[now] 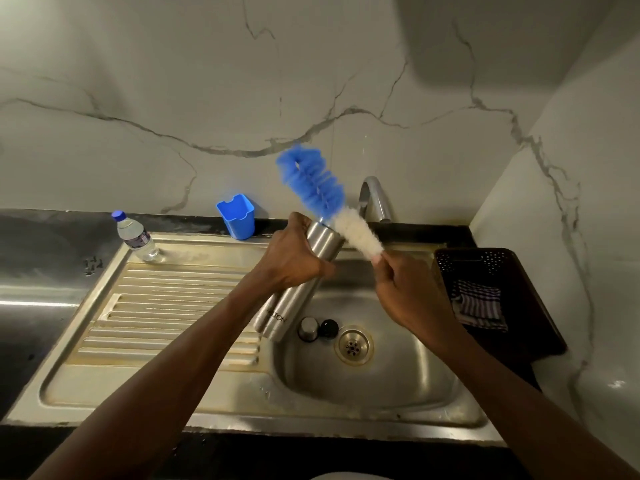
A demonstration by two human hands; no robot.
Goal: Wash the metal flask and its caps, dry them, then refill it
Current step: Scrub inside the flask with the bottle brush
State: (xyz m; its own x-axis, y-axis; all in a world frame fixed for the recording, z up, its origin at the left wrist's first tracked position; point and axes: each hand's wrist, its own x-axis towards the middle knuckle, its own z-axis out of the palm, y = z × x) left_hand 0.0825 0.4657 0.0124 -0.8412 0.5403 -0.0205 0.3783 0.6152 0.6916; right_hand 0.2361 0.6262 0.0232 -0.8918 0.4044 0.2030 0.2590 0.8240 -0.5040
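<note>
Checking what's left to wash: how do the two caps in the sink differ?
The silver cap is shiny metal and taller; the black cap is dark and lower. The black cap lies nearer the drain than the silver cap. Both sit side by side in the basin, unheld.

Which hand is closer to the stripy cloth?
Right. The right hand, holding the brush, is just left of the striped cloth; the left hand is farther left, gripping the flask.
</note>
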